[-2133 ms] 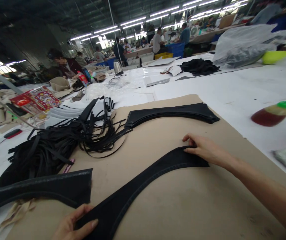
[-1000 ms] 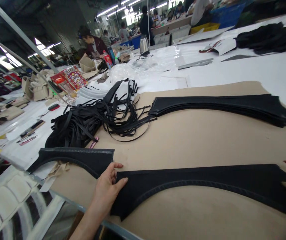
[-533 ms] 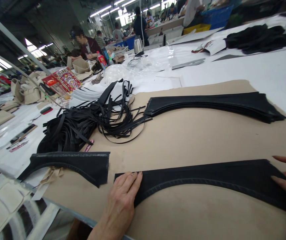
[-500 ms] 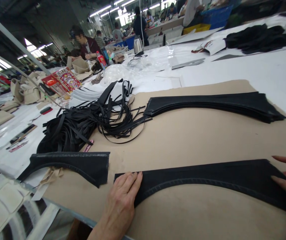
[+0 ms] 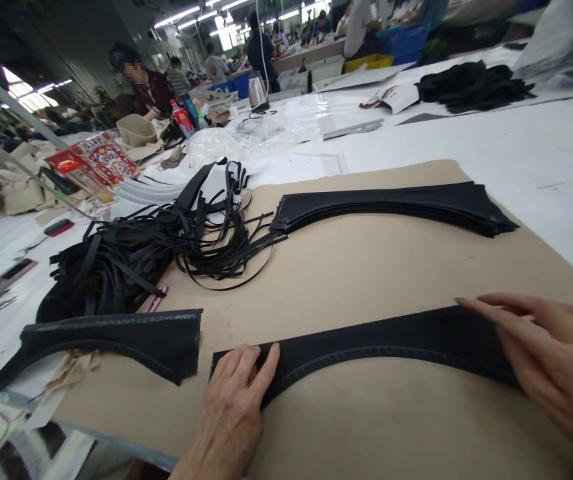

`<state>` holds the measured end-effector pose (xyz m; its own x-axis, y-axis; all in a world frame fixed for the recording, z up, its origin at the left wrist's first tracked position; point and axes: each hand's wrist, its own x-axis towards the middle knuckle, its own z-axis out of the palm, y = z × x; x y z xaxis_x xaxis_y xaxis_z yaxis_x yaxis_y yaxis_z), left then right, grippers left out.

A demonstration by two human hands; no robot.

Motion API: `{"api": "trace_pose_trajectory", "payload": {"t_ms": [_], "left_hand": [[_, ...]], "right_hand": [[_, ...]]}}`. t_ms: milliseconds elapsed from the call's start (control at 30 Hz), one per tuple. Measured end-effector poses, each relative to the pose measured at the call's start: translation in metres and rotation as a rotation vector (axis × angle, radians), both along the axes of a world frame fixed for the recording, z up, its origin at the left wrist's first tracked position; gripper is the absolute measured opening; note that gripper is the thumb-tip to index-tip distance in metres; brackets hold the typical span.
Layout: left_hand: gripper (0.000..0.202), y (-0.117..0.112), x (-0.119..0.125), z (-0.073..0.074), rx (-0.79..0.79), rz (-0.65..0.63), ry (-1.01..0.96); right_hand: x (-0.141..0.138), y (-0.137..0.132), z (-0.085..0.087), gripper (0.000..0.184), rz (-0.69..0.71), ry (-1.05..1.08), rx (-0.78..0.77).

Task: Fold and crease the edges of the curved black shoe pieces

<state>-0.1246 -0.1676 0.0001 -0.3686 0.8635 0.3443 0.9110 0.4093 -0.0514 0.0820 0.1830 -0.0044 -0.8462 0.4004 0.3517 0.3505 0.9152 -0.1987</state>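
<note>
A curved black fabric piece (image 5: 391, 338) is lying on a tan board (image 5: 366, 427). The left hand (image 5: 233, 400) is resting palm-down on its left end, fingers laid flat, covering rather than clasping it. The right hand (image 5: 556, 353) is covering the right end, fingers extended; whether it is gripping cannot be told. Beyond, a stack of black pieces (image 5: 381, 203) is sitting beside black strips (image 5: 116, 267).

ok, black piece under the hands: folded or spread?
Spread: the black piece lies out lengthwise on the tan sheet, left hand on one end, right hand at the other.
</note>
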Motion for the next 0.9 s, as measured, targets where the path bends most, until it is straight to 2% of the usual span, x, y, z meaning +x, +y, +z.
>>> {"api": "trace_pose_trajectory", "payload": {"t_ms": [133, 233, 333, 467, 567, 733, 900], "left_hand": [[0.053, -0.001, 0.0, -0.003, 0.003, -0.003, -0.014], [0.053, 0.0, -0.001, -0.003, 0.009, -0.041, -0.008], [0.052, -0.001, -0.001, -0.003, 0.01, -0.049, -0.015], [0.049, -0.01, -0.002, -0.004, 0.018, -0.02, -0.03], [0.046, -0.023, -0.006, -0.006, 0.019, 0.036, -0.019], [0.049, -0.039, -0.014, -0.011, -0.011, 0.055, 0.039], [0.041, -0.04, -0.02, -0.009, -0.008, 0.04, 0.014]], "right_hand": [[-0.05, -0.056, 0.017, 0.067, 0.396, 0.011, 0.027], [-0.075, -0.08, 0.017, 0.061, 0.511, -0.067, 0.044], [-0.075, -0.076, 0.008, 0.055, 0.511, -0.107, 0.077], [-0.055, -0.05, -0.009, 0.063, 0.53, -0.132, 0.105], [-0.046, -0.041, -0.015, 0.064, 0.517, -0.16, 0.102], [-0.047, -0.049, -0.006, 0.057, 0.463, -0.147, 0.071], [-0.05, -0.057, 0.012, 0.058, 0.434, -0.164, -0.037]]}}
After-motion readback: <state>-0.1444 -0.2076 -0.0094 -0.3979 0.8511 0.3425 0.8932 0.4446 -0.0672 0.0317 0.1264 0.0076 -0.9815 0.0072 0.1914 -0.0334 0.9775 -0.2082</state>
